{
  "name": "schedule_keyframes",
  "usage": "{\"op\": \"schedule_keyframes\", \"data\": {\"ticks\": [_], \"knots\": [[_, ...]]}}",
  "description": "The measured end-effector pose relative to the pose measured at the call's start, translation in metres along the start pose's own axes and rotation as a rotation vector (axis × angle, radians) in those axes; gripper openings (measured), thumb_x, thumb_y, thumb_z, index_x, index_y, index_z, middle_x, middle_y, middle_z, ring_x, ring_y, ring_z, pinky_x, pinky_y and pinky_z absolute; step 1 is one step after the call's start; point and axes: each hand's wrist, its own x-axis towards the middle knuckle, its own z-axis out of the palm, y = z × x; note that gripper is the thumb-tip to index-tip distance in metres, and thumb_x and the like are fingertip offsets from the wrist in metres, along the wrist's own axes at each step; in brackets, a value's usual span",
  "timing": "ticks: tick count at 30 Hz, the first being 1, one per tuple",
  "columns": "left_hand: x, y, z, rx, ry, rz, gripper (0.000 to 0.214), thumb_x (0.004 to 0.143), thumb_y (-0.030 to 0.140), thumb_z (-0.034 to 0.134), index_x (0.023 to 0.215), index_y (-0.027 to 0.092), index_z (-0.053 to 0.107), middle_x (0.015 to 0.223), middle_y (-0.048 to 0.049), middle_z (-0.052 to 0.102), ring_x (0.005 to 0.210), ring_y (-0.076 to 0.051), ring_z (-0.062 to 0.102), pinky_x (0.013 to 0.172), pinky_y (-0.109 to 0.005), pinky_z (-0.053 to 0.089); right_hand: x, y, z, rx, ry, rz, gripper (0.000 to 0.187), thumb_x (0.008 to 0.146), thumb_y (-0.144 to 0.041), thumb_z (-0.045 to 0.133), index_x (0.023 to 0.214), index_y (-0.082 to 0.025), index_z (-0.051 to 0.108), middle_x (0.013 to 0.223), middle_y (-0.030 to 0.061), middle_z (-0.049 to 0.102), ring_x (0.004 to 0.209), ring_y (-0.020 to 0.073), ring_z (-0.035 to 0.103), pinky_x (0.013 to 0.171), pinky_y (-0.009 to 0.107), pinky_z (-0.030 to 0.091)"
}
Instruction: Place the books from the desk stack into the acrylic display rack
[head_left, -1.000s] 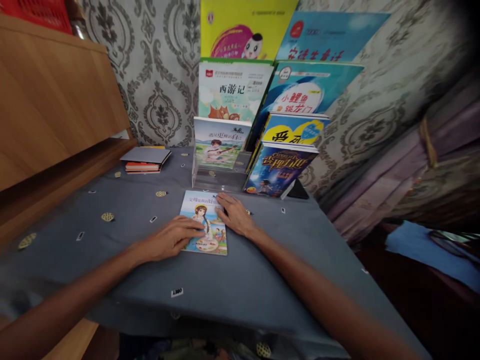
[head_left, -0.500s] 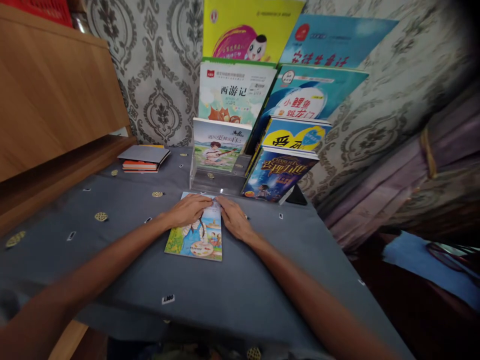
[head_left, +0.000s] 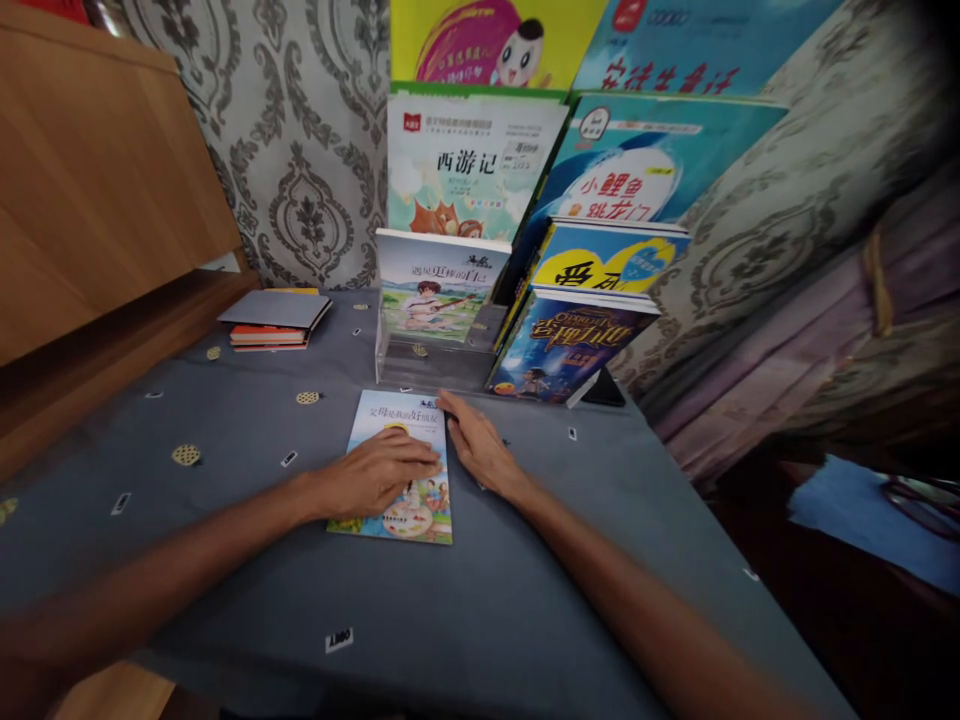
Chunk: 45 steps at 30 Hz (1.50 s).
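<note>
A thin paperback book [head_left: 401, 412] with a pale blue illustrated cover lies flat on the grey tablecloth [head_left: 465, 620]. Across the middle of its cover rests my left hand [head_left: 382, 468], palm down with the fingers stretched out, hiding part of the picture. Along the book's right edge lies my right hand [head_left: 481, 448], its fingers extended and the fingertips by the upper right corner. Neither hand grasps the book. Just beyond it stands a clear acrylic book rack [head_left: 435, 370].
The rack holds several upright books, among them a white-covered one [head_left: 435, 290] and a dark blue one [head_left: 566, 345]. A small stack of notebooks [head_left: 274, 315] sits at the back left, near a wooden cabinet [head_left: 105, 150]. A dark flat object [head_left: 606, 390] lies behind the rack's right side.
My left hand has slid down from the top of the cover to its middle, uncovering the title. My right hand stays along the right edge. The camera view has shifted slightly closer.
</note>
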Motion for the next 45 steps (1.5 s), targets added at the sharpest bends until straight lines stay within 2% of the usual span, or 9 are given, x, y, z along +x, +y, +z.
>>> {"op": "schedule_keyframes", "data": {"ticks": [5,13,18,23,27,31,36,40,45], "knots": [[0.005,-0.008,0.001,0.040,-0.001,-0.070,0.040,0.099,0.014,0.038,0.132,0.021,0.061,0.134,-0.0093,0.065,0.126,-0.021,0.058,0.109,-0.041,0.042,-0.001,-0.003,-0.001,0.000,-0.015,0.002,0.057,0.097,-0.015,0.035,0.153,-0.023,0.032,0.136,0.0106,0.064,0.130,0.0245,0.056,0.110,0.051,0.043],[-0.010,-0.057,-0.003,0.182,0.096,-0.349,0.038,0.102,0.024,0.039,0.132,0.016,0.061,0.137,-0.0126,0.064,0.127,-0.025,0.057,0.107,-0.046,0.044,0.004,-0.022,-0.002,-0.179,-0.070,-0.040,0.044,0.100,-0.020,0.037,0.142,-0.018,0.047,0.139,0.0165,0.061,0.134,0.0253,0.052,0.117,0.054,0.033],[-0.017,-0.063,-0.001,0.161,0.153,-0.355,0.039,0.102,0.022,0.037,0.132,0.015,0.061,0.136,-0.0134,0.064,0.127,-0.023,0.058,0.107,-0.043,0.044,0.021,-0.027,0.000,-0.178,-0.151,-0.122,0.044,0.100,-0.019,0.038,0.143,-0.018,0.047,0.138,0.0147,0.063,0.130,0.0232,0.058,0.118,0.054,0.031],[-0.016,-0.062,-0.001,0.126,0.157,-0.360,0.040,0.102,0.022,0.037,0.134,0.018,0.060,0.136,-0.0117,0.064,0.128,-0.023,0.057,0.108,-0.045,0.043,0.027,-0.009,0.002,-0.140,-0.130,-0.099,0.043,0.099,-0.020,0.040,0.140,-0.020,0.051,0.138,0.0135,0.063,0.128,0.0243,0.060,0.118,0.055,0.033],[-0.017,-0.063,0.000,0.103,0.173,-0.361,0.039,0.102,0.022,0.038,0.134,0.021,0.060,0.137,-0.0095,0.064,0.131,-0.023,0.054,0.109,-0.045,0.043,0.015,-0.003,0.000,-0.131,-0.094,-0.105,0.042,0.099,-0.022,0.041,0.140,-0.018,0.052,0.139,0.0153,0.063,0.133,0.0261,0.056,0.118,0.055,0.036],[-0.018,-0.063,0.001,0.097,0.190,-0.378,0.038,0.102,0.023,0.040,0.132,0.019,0.061,0.136,-0.0103,0.064,0.130,-0.024,0.055,0.108,-0.046,0.043,-0.008,-0.014,-0.007,-0.123,-0.062,-0.151,0.040,0.100,-0.023,0.043,0.137,-0.017,0.055,0.134,0.0159,0.066,0.130,0.0282,0.059,0.114,0.056,0.042],[-0.018,-0.062,0.000,0.085,0.189,-0.383,0.038,0.102,0.023,0.040,0.133,0.020,0.061,0.137,-0.0098,0.064,0.131,-0.023,0.054,0.109,-0.045,0.043,-0.047,-0.040,-0.016,-0.073,-0.018,-0.217,0.043,0.098,-0.019,0.047,0.141,-0.024,0.054,0.124,0.0119,0.072,0.119,0.0284,0.067,0.108,0.057,0.049],[-0.018,-0.063,-0.001,0.086,0.177,-0.369,0.038,0.101,0.021,0.039,0.133,0.022,0.061,0.137,-0.0087,0.064,0.131,-0.023,0.055,0.109,-0.046,0.042,-0.072,-0.068,-0.021,0.029,0.021,-0.316,0.051,0.096,-0.012,0.049,0.144,-0.030,0.049,0.108,0.0069,0.078,0.097,0.0228,0.075,0.103,0.052,0.054],[-0.018,-0.065,-0.001,0.112,0.168,-0.360,0.039,0.101,0.021,0.038,0.134,0.021,0.061,0.137,-0.0090,0.064,0.131,-0.022,0.055,0.109,-0.046,0.043,-0.076,-0.092,-0.020,0.129,-0.055,-0.420,0.043,0.096,-0.012,0.050,0.137,-0.024,0.054,0.103,0.0066,0.078,0.100,0.0194,0.073,0.097,0.040,0.058]]}}
